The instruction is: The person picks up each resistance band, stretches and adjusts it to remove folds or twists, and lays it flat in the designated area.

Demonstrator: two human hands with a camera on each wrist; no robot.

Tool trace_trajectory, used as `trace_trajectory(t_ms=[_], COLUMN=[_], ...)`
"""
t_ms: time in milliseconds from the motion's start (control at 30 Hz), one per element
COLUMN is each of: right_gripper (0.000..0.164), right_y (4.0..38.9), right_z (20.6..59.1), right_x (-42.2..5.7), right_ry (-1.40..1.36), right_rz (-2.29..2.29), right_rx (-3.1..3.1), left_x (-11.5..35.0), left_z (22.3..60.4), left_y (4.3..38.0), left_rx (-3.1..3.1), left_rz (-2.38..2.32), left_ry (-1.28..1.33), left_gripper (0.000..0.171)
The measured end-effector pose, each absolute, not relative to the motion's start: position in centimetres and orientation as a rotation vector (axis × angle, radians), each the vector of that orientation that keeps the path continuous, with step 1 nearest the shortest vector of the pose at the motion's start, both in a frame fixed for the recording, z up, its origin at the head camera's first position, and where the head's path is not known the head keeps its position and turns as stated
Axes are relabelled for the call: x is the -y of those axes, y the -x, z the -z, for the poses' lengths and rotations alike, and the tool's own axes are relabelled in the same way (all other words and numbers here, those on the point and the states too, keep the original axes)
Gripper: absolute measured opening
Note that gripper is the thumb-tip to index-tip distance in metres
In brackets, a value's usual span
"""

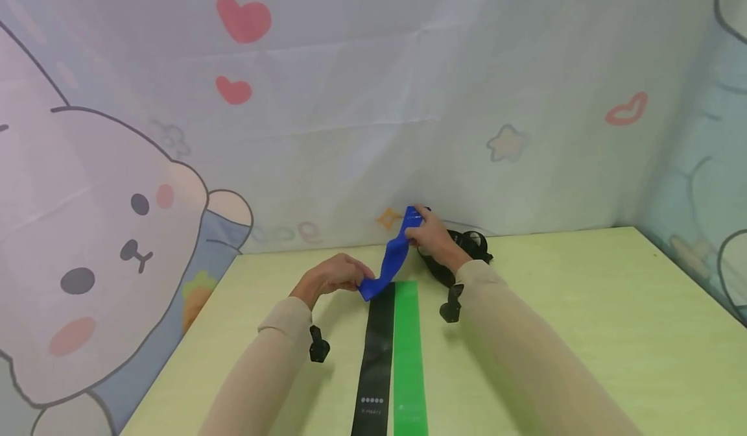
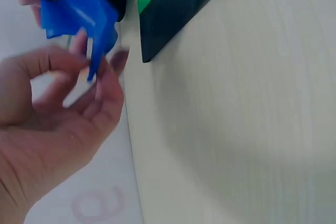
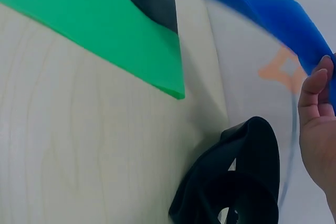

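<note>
A blue resistance band point(image 1: 397, 252) is stretched slantwise in the air near the back of the table. My left hand point(image 1: 337, 272) pinches its lower end between thumb and fingers, as the left wrist view shows with the blue band point(image 2: 79, 11) folding there. Higher and to the right, my right hand point(image 1: 432, 235) grips the other end. Flat on the table below lie a black resistance band point(image 1: 376, 358) with white dots and lettering, and a green resistance band point(image 1: 408, 358) close along its right side. The blue band's lower end overlaps the black band's far end in the head view.
Behind my right wrist, a black looped bundle point(image 1: 475, 244) sits near the table's back edge; its curled strap point(image 3: 262, 150) shows in the right wrist view. A printed cloth backdrop point(image 1: 373, 98) hangs behind the pale yellow-green table point(image 1: 554, 306).
</note>
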State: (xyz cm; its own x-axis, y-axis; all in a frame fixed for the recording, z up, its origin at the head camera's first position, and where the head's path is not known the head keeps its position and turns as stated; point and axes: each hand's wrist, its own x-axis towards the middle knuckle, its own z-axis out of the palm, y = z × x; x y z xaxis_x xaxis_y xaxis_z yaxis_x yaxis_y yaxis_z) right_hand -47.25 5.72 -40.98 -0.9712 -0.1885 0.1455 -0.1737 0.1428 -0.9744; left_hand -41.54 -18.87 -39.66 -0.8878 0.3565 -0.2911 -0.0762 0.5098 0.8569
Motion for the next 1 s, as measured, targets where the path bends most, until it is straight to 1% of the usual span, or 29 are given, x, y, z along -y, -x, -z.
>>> trace_trajectory(t_ms=[167,267,433,533,633,733,867,1000], right_gripper=[0.088,0.087,0.074,0.062,0.053,0.045,0.042,0.044], right_y=[47.3,47.1,46.7,46.6,46.6,46.5,46.4,46.5], right_z=[41.1,41.0,41.4,41.7,41.7,41.6,41.6,41.6], right_x=[-6.4,-6.7,-7.0,-7.1,-7.2,-7.3,-7.4,-7.5], right_ry=[0.367,0.395,0.452,0.475,0.51,0.533,0.55,0.557], right_rz=[2.011,1.97,1.902,1.925,1.96,2.001,2.029,2.044], right_rx=[-2.421,-2.484,-2.583,-2.578,-2.562,-2.544,-2.518,-2.486], left_x=[19.0,18.9,18.8,18.5,18.0,17.7,17.5,17.1], left_z=[39.5,39.5,39.8,39.9,40.0,39.9,39.9,40.2], left_y=[41.1,40.6,39.3,38.4,37.4,36.5,35.3,34.2], left_rx=[-2.159,-2.121,-2.081,-2.049,-2.015,-2.007,-2.045,-2.058], left_rz=[-1.251,-1.208,-1.219,-1.276,-1.348,-1.384,-1.384,-1.433], left_ry=[-0.358,-0.42,-0.484,-0.503,-0.522,-0.553,-0.585,-0.589], left_gripper=[0.035,0.034,0.033,0.029,0.029,0.026,0.022,0.019])
